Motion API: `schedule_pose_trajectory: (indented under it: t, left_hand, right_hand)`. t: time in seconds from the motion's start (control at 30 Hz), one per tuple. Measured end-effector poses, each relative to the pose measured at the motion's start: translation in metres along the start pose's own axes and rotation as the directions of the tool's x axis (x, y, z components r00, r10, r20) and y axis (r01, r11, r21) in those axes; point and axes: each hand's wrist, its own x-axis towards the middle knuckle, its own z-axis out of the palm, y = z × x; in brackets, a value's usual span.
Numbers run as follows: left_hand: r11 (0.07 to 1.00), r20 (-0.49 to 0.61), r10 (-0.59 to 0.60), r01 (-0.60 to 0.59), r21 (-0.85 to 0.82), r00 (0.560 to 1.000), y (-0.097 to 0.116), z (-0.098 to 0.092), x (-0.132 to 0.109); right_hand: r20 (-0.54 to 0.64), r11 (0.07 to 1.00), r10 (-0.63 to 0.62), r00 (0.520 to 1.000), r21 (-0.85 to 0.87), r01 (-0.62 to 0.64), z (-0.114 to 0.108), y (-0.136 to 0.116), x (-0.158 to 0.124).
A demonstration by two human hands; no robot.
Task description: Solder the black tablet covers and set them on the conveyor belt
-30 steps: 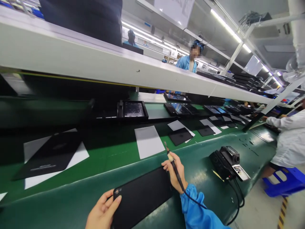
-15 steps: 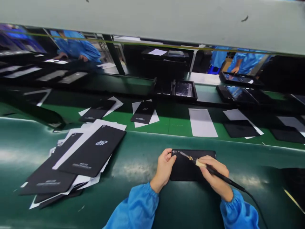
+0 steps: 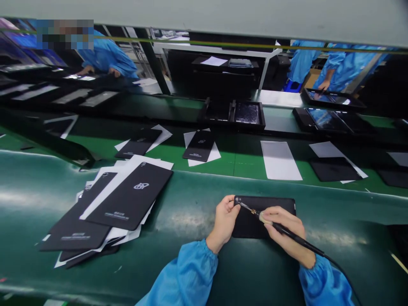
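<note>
Black cover stack: loose black phone covers [image 3: 129, 195], one with a white logo, lie fanned over white paper sheets [image 3: 153, 162] on the dark green mat [image 3: 191, 276], well apart from the hands, at 9 o'clock from the left hand.

Left hand: the left hand [image 3: 225, 223], in a blue sleeve, is closed in a narrow grip on the casing's left end.

Phone casing: a matte black phone casing [image 3: 267, 214], a rounded rectangle, lies flat on the mat at 3 o'clock from the left hand and 11 o'clock from the right.

Soldering iron: a corded soldering iron [image 3: 295, 237] slants toward 10 o'clock, its thin tip [image 3: 245, 207] just over the casing's upper-left corner; contact cannot be told.

Right hand: the right hand [image 3: 287, 233] pinches the iron like a pen, resting over the casing's lower right.

Far belt: a green conveyor belt [image 3: 237, 168] at 12 o'clock carries white sheets and black trays [image 3: 247, 114].
</note>
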Motion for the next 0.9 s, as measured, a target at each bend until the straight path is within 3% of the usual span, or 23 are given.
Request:
schedule_pose_trajectory:
  t: [0.43, 0.7, 0.9]
  left_hand:
    - [0.999, -0.001, 0.022, -0.022, 0.04, 1.0, 0.0, -0.001, 0.0]
    - [0.998, -0.002, 0.037, -0.037, 0.053, 0.999, 0.005, 0.0, -0.003]
    - [0.998, 0.011, 0.041, -0.042, 0.052, 0.999, 0.003, -0.001, -0.004]
  right_hand:
    - [-0.015, 0.999, 0.011, 1.0, 0.035, -0.01, 0.003, -0.005, 0.01]
    - [0.001, 0.999, 0.024, 1.0, 0.049, -0.024, -0.014, -0.011, 0.015]
    - [0.033, 0.998, 0.02, 0.999, 0.055, -0.022, -0.013, -0.013, 0.025]
